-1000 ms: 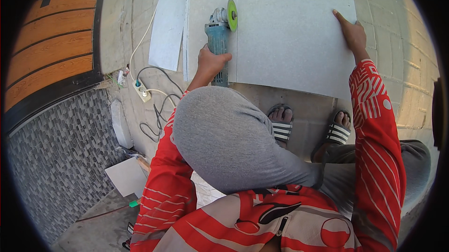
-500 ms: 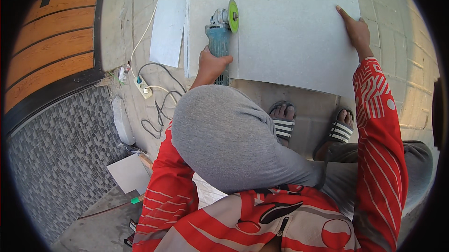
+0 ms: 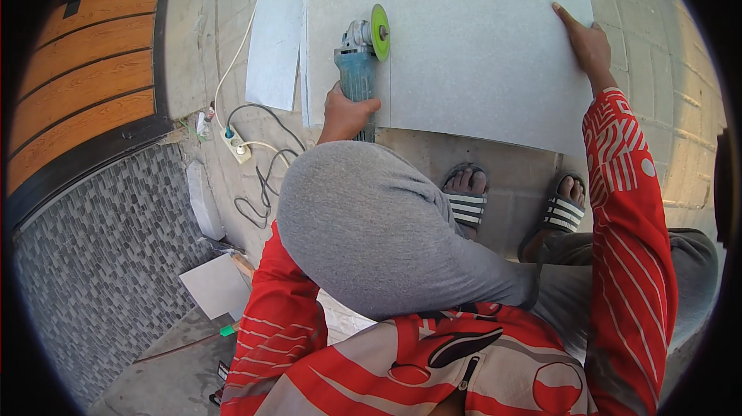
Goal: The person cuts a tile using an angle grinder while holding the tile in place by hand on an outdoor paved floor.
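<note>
My left hand (image 3: 348, 115) is closed round the teal body of an angle grinder (image 3: 356, 72), whose green disc (image 3: 379, 30) stands upright near a thin line on a large pale grey board (image 3: 483, 53). The board's right edge is gripped by my right hand (image 3: 587, 49), with a finger reaching over the top face. Left of the board lies a narrower white offcut (image 3: 272, 33). My grey-trousered left knee (image 3: 352, 227) is just below the grinder and hides part of my left arm.
A white power strip (image 3: 236, 146) with tangled cables (image 3: 263, 192) lies on the paving at left. Beyond are an orange slatted door panel (image 3: 93, 53), a mosaic-tiled surface (image 3: 97, 277) and a square tile (image 3: 212, 285). My sandalled feet (image 3: 564, 203) are below the board.
The grinder, held in my left hand, has shifted slightly, dipping a little toward me since half a second ago. My right hand has slid slightly up and outward since the earliest frame.
</note>
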Motion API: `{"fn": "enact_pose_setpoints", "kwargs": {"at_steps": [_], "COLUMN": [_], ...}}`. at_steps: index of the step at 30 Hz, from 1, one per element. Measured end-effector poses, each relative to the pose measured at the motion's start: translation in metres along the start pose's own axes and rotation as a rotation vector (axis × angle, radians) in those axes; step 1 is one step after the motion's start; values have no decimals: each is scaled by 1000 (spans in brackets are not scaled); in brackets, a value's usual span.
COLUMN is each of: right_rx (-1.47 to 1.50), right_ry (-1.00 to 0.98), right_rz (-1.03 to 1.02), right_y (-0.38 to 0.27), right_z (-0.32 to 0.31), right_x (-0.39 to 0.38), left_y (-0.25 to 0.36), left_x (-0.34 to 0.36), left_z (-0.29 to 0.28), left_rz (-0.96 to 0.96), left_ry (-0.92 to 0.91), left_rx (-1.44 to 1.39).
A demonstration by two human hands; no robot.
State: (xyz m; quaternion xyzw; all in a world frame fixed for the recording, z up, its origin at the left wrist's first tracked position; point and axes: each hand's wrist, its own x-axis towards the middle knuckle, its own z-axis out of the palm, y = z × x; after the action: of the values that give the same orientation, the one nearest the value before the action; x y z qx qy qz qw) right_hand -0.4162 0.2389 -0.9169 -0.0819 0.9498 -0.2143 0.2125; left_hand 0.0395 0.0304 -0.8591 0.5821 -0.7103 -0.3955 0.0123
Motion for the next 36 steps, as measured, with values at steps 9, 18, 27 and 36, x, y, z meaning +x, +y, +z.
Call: {"fn": "enact_pose_setpoints", "kwargs": {"at_steps": [9, 18, 27, 36], "right_rx": [9, 34, -11, -15], "right_ry": [-3, -32, 15, 31], "right_rz": [-5, 19, 0, -17], "right_y": [0, 0, -2, -2], "right_z": [0, -2, 0, 1], "right_x": [-2, -2, -3, -4], "left_y": [-4, 1, -14, -20], "left_x": [-11, -21, -29, -41], "left_z": [0, -3, -1, -2], "left_rz": [16, -42, 7, 32], "left_ry": [22, -46, 3, -4], "left_rx": [52, 11, -10, -31]}}
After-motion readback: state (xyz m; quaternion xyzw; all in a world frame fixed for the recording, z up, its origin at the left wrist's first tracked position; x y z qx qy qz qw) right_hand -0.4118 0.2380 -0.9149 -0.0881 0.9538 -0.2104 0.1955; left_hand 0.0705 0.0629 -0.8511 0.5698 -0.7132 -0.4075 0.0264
